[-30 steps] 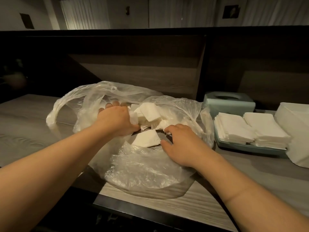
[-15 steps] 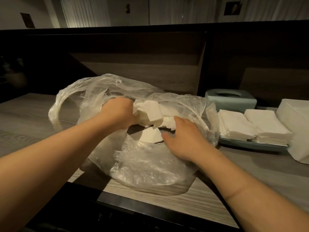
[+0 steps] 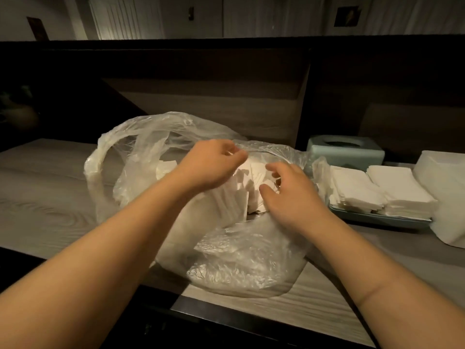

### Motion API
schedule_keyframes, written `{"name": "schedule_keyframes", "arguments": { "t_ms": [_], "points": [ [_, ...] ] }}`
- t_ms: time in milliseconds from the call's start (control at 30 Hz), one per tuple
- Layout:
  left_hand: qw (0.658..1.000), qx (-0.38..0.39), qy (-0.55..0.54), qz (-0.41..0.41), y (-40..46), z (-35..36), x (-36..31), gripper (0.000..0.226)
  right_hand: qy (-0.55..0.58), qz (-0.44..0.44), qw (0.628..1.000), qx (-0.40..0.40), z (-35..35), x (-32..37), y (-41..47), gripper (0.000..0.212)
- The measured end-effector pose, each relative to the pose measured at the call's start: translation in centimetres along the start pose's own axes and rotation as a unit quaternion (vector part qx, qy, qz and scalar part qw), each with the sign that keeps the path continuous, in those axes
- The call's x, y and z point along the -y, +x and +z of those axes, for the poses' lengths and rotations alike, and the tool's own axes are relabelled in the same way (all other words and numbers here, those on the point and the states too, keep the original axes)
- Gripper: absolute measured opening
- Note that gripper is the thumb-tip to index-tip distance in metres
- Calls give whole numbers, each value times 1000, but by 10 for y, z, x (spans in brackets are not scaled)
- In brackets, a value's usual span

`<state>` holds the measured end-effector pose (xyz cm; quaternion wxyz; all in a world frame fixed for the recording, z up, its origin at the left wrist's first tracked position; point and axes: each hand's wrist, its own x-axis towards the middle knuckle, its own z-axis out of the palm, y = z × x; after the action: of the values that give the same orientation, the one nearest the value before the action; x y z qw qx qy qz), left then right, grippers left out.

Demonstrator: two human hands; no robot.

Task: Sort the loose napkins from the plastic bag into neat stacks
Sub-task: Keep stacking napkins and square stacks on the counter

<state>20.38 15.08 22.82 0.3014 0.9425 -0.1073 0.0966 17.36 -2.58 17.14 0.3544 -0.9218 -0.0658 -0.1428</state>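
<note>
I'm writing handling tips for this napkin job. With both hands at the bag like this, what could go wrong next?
1. The plastic bag hangs over the counter's front edge; a tug could slide it and spill the loose napkins.
2. The left hand and right hand work a jumbled bunch, so napkins may crease or unfold.
3. The stacks in the tray sit close beside the right hand; a careless reach might knock them askew.
</note>
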Motion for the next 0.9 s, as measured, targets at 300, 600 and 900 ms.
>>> {"name": "schedule_keyframes", "arguments": {
  "t_ms": [300, 600, 900],
  "points": [
    [981, -78, -164, -70, 6, 61, 18, 41, -108, -22, 991, 72, -4, -9, 0, 38],
    [929, -127, -344, -47, 6, 41, 24, 32, -21, -163, 986, -42, 3, 9, -9, 18],
    [888, -103, -441, -72, 4, 36, 21, 19, -102, -161, 982, 7, 21, 32, -26, 37]
  ]
}}
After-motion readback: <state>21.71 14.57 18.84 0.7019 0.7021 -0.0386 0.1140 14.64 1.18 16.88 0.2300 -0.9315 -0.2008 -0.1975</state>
